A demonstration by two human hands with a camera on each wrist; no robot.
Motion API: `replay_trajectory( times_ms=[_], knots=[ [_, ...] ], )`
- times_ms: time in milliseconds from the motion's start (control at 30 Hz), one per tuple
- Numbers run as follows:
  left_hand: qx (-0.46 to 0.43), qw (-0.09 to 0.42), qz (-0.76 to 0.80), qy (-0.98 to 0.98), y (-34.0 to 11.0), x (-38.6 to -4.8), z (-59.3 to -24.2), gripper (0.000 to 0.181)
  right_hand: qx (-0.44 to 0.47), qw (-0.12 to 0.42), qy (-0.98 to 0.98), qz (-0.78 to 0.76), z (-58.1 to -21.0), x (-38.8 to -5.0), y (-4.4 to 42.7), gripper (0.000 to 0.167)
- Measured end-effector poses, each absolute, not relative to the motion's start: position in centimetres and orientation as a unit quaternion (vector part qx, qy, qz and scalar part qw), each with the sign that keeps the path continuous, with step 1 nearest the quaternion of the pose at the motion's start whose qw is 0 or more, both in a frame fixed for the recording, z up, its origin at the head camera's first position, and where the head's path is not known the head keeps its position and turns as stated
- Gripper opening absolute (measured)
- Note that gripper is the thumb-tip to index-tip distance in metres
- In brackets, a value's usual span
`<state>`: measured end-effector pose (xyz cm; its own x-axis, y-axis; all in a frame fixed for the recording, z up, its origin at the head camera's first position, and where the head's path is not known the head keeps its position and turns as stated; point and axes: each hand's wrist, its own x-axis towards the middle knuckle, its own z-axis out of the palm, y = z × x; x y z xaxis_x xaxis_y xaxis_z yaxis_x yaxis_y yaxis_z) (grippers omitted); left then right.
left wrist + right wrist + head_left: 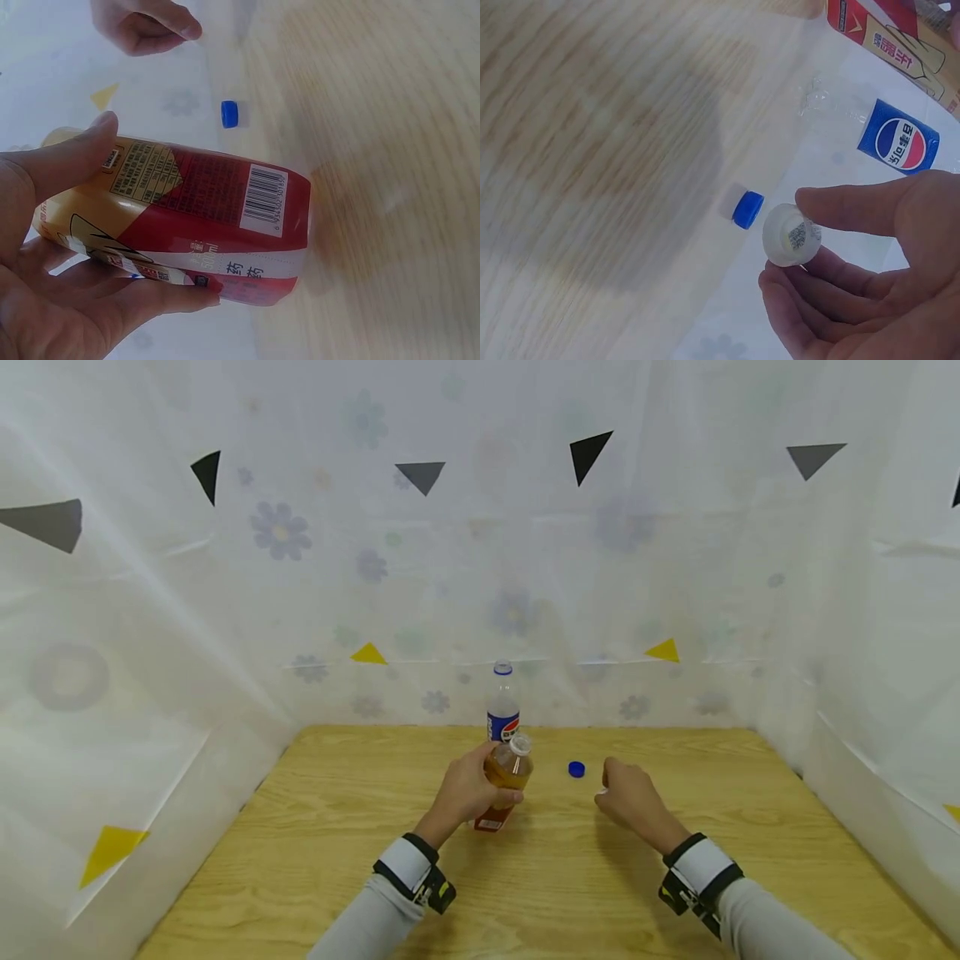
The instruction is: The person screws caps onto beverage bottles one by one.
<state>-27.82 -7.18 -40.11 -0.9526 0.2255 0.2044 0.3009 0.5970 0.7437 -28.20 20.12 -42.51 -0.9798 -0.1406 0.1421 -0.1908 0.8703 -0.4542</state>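
Currently, left hand [467, 787] curled round red-and-tan bottle [507, 774], which leans right within its grip. Right hand [636, 797], well apart to the right, pinches white cap [790, 237] between thumb and fingers. Blue cap [576, 769] on desk [345, 793] between hands, nearer right; blue-labelled bottle [502, 714] stands on the far side of held bottle.

Wood-grain table [525, 893], white flower-printed sheeting [480, 577] around it, yellow triangles [665, 650]
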Motion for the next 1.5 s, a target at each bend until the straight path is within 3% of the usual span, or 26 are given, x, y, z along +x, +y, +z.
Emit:
replay_trajectory(
  times_ms=[233,500,867,1133,1500],
  knots=[
    [-0.153,0.046,-0.414,-0.896,-7.0,-27.9,-39.9,0.073,0.118,0.044,-0.968,0.216,-42.4,-28.0,19.8,0.033],
    [-0.153,0.040,-0.418,-0.894,-7.0,-27.8,-39.5,0.072,0.124,0.048,-0.959,0.252,-41.0,-27.6,19.1,0.021],
    [-0.151,0.030,-0.416,-0.896,-6.9,-27.9,-39.3,0.073,0.175,0.136,-0.917,0.331,-37.0,-27.6,16.7,0.023],
    [-0.156,0.026,-0.408,-0.899,-6.9,-27.8,-39.5,0.074,0.201,0.154,-0.894,0.370,-34.4,-26.5,13.7,0.022],
    [-0.157,0.029,-0.403,-0.901,-6.8,-27.8,-39.8,0.076,0.218,0.152,-0.893,0.364,-33.8,-26.5,12.1,0.023]
  ],
)
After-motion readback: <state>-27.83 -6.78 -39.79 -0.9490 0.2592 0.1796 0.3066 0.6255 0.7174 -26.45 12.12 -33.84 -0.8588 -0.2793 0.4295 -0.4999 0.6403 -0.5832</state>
